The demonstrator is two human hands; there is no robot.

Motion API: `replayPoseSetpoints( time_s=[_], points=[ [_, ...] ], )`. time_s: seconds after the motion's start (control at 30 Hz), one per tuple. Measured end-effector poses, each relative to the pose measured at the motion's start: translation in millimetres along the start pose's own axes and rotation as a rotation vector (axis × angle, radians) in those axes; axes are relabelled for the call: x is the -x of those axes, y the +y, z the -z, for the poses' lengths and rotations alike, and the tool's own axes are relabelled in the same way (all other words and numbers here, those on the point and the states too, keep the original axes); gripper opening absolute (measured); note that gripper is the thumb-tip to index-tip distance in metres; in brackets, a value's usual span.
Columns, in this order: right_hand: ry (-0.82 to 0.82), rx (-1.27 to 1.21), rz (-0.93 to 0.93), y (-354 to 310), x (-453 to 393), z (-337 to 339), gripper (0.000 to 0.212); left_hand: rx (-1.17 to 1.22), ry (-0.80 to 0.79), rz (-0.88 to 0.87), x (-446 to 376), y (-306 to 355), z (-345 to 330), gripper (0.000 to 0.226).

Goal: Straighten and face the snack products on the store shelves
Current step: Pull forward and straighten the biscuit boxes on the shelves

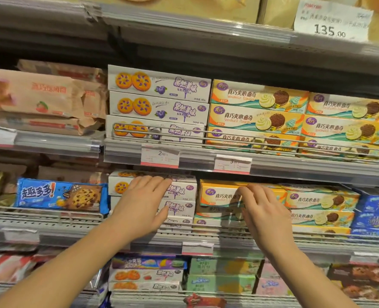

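Shelving (206, 160) spans the full view, its tiers stocked with stacked snack boxes. Toward 11 o'clock from centre, white blueberry cookie boxes (159, 97) sit beside orange sandwich cookie boxes (257, 112) at 1 o'clock. A blue chocolate-chip cookie pack (59, 195) lies at 9 o'clock. Left hand (141, 202), at 6 o'clock, rests flat with straight fingers on the lower white box stack (181, 192). Right hand (261, 210), at 4 o'clock, pinches the front edge of the top orange box (217, 193).
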State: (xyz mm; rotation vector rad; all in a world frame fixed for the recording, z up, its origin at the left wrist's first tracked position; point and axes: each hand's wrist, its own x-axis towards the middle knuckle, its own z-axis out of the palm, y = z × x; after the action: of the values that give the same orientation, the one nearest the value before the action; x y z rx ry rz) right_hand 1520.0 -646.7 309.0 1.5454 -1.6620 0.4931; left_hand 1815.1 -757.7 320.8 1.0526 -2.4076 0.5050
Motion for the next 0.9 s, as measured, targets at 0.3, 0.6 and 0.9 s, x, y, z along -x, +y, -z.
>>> replayPoseSetpoints(
  time_s=[0.3, 0.6, 0.9],
  points=[
    [-0.008, 0.050, -0.029, -9.1, -9.0, -17.1, 0.043, -0.001, 0.000, 0.036, -1.3, 6.0, -2.3, 0.071],
    [-0.060, -0.147, -0.056, -22.7, 10.8, -2.9, 0.062, 0.049, 0.026, 0.036, -0.9, 2.5, -7.6, 0.072],
    [-0.336, -0.327, 0.185, -85.4, 102.6, -52.2, 0.065, 0.071, 0.005, 0.044, -3.6, 2.1, -2.7, 0.071]
  ],
)
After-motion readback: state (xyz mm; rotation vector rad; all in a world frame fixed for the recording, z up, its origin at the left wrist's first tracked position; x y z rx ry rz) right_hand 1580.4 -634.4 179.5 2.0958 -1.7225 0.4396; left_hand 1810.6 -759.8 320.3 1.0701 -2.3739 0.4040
